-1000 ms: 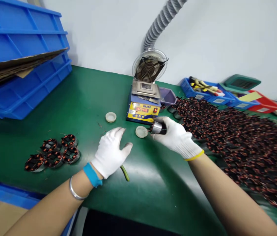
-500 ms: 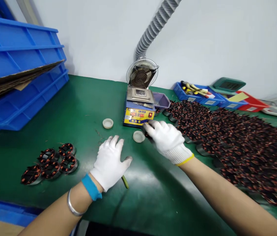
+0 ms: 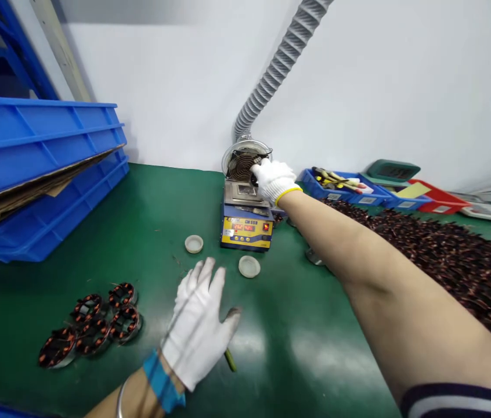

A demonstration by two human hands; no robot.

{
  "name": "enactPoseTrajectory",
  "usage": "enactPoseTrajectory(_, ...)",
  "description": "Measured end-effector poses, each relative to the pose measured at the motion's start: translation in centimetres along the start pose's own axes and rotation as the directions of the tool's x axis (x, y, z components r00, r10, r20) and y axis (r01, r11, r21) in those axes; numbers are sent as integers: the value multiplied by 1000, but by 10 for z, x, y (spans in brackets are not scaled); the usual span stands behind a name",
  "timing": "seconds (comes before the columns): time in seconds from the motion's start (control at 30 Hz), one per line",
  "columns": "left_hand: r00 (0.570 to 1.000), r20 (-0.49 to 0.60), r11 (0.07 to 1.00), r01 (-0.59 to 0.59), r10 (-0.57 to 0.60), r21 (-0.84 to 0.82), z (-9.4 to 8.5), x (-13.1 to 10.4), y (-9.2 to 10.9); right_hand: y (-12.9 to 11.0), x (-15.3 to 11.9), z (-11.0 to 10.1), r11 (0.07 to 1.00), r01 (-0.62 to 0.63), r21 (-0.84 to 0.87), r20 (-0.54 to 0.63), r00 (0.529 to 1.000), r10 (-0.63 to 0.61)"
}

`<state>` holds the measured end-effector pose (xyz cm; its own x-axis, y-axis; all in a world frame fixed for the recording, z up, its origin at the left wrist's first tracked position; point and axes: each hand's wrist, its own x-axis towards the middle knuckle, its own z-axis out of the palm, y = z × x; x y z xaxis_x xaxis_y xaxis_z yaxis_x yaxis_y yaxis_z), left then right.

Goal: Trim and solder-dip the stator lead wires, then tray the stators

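My right hand [image 3: 274,179], in a white glove with a yellow cuff edge, reaches over the yellow and blue solder pot [image 3: 246,229]. Its fingers are closed on a dark wound motor stator [image 3: 254,179], mostly hidden by the glove, just above the pot's metal top. My left hand [image 3: 202,325], also gloved, lies palm down on the table with fingers stretched and thumb apart. A green handle [image 3: 230,360] pokes out from beneath it; the rest of that tool is hidden. Two small round dishes, one on the left [image 3: 194,244] and one on the right [image 3: 249,266], sit before the pot.
Several stators [image 3: 93,337] stand grouped at the left. A large mass of stators [image 3: 441,255] covers the right side. Blue crates [image 3: 45,145] are stacked at the left; a blue bin with tools [image 3: 310,184] stands by the wall. A grey duct hose [image 3: 280,64] rises behind the pot.
My right hand has moved forward and up with the stator, from beside the right dish to above the solder pot. My left hand stays spread on the table. The view has tilted upward.
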<state>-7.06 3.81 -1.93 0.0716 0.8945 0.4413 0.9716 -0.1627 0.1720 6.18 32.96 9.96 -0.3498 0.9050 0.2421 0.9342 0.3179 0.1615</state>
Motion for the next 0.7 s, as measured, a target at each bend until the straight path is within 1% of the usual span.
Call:
enactPoseTrajectory(0.07,1000,3,1000,-19,19,0,-3,-1,3,2,-1,2,1000,-11,23,-4,1000,11)
enactPoseTrajectory(0.17,999,11,999,-50,50,-19,-6,-4,8,8,-1,-9,995,-73,65,-23,997,75)
enactPoseTrajectory(0.23,998,24,998,-56,57,-31,-7,-5,10,10,-1,-17,977,-134,163,-35,989,142)
enactPoseTrajectory(0.3,998,39,998,-54,55,-35,-6,-6,10,9,-3,-22,947,-164,276,-36,983,181)
enactPoseTrajectory(0.37,997,46,998,-60,62,-32,-5,-7,10,4,-5,-21,922,-167,349,-32,981,190)
enactPoseTrajectory(0.53,997,40,998,-64,65,-9,-5,-8,9,-9,-8,-8,889,-218,403,20,973,230)
enactPoseTrajectory(0.63,997,9,997,-70,70,9,-5,-7,8,-3,-9,-9,861,-219,459,2,969,246)
enactPoseTrajectory(0.7,996,-13,996,-84,84,19,-3,-6,7,10,-16,-12,814,-206,544,-31,964,264)
